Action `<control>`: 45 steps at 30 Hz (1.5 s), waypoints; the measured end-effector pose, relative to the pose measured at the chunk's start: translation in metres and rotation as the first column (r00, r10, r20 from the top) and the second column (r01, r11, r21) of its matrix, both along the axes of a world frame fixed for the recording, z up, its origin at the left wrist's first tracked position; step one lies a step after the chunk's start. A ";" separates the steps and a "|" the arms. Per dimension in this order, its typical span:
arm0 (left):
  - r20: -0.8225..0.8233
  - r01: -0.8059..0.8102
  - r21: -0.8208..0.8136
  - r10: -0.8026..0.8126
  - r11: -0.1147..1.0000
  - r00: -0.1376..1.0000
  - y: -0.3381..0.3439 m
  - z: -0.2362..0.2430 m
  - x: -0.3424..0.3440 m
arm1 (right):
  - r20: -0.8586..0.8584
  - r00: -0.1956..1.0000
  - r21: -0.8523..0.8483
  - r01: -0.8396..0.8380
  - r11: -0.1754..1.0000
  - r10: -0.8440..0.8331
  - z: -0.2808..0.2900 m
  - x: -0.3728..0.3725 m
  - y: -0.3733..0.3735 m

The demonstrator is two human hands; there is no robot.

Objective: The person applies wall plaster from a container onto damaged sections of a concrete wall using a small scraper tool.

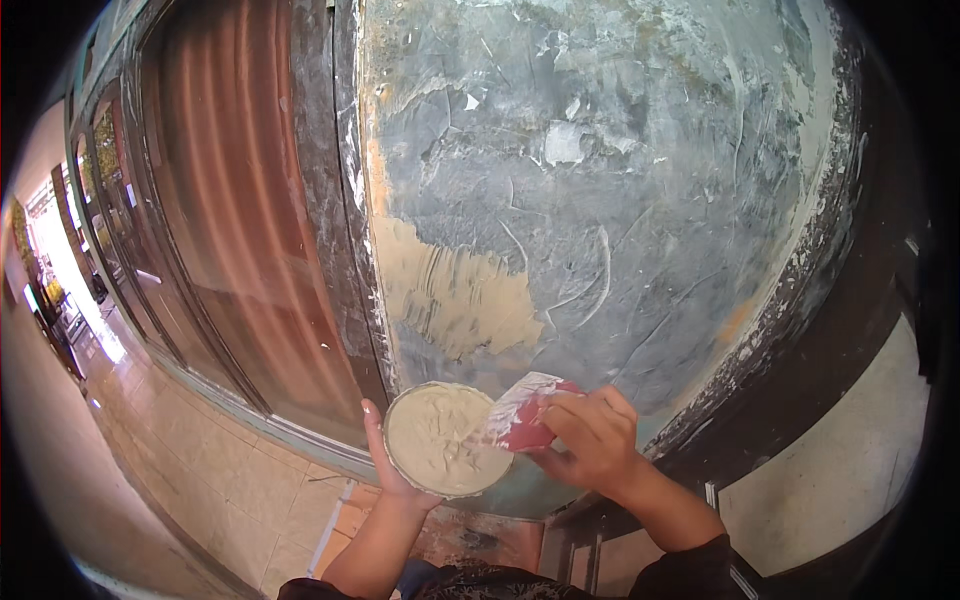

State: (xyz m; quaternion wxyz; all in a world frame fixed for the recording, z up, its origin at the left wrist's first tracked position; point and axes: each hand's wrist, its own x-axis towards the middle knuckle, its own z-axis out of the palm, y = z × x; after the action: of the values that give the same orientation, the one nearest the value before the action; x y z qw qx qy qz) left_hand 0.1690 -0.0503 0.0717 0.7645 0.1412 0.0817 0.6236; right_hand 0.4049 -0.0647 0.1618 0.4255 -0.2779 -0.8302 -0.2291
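My left hand (402, 486) holds a round tub of cream-coloured putty (440, 435) from below and the side, its thumb up along the rim. Gripped in my right hand (598, 440) is a red putty scraper (528, 428), its face smeared with white. The scraper's lower edge is over the tub's right side, at the putty. Ahead stands a grey, patchy wall (640, 260), with a fresh beige patch of putty (455, 295) spread on its lower left, ridged with drag marks.
Left of the wall runs a worn dark frame (335, 200), then a glazed window with a reddish-brown curtain (230, 180) behind it. A tiled floor (220, 500) lies below left. Dark woodwork (790, 370) borders the wall's right side.
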 end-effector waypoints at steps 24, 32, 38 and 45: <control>0.060 0.018 -0.100 -0.012 0.995 0.998 0.027 -0.029 -0.063 | -0.184 0.837 -0.350 0.433 0.831 -0.515 -0.071 -0.032 0.103; 0.136 0.046 -0.141 -0.027 0.989 0.990 0.042 -0.028 -0.079 | -0.196 0.786 -0.399 0.483 0.780 -0.587 -0.069 -0.030 0.096; -0.031 0.058 -0.036 -0.059 0.998 0.998 0.051 -0.028 -0.089 | -0.224 0.774 -0.414 0.474 0.777 -0.592 -0.071 -0.039 0.089; -0.026 0.103 -0.024 -0.103 0.994 0.994 0.060 -0.022 -0.096 | -0.224 0.720 -0.344 0.572 0.744 -0.657 -0.064 -0.040 0.094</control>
State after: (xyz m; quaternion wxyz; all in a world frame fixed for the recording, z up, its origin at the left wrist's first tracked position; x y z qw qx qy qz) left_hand 0.0725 0.0097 0.0501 0.7961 0.1448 0.0918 0.5804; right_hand 0.3653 0.0292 0.0979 0.4186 -0.6252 -0.6271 -0.2015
